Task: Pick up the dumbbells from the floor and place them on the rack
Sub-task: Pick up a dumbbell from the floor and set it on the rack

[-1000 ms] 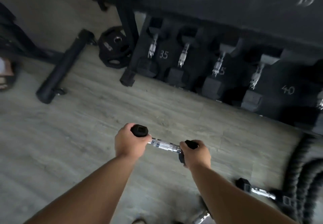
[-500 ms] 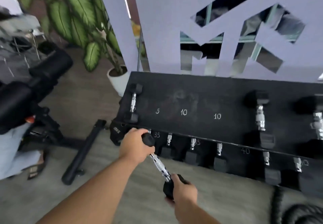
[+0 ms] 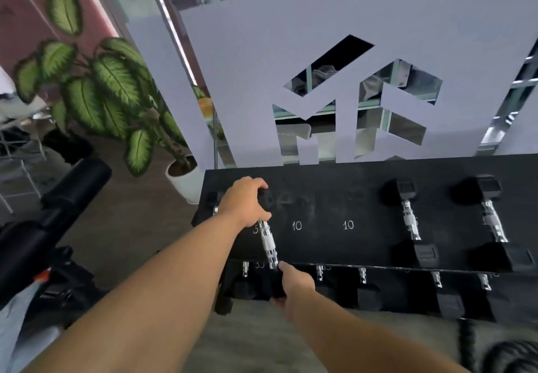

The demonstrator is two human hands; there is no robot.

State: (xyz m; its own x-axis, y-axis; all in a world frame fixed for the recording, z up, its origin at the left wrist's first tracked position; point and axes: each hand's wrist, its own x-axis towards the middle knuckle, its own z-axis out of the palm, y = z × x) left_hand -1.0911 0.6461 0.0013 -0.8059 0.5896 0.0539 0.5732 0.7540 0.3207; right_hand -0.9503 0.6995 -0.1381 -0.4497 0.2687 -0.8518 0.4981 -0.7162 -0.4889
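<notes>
knurled shiny metal dumbbell handle (image 3: 268, 243), matt black rubbery heads, dusty matt rack (image 3: 334, 197).

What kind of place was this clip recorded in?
Most likely a gym. A black two-tier dumbbell rack carries chalked weight numbers, hex dumbbells lie on it, and more fill the lower tier. The left hand and right hand hold a small dumbbell over the top shelf.

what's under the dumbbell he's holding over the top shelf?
Under the held dumbbell is the rack's top shelf, bare black, with a chalked "5" partly hidden by the handle. The left hand and right hand cover both heads, so contact with the shelf can't be seen.
</notes>
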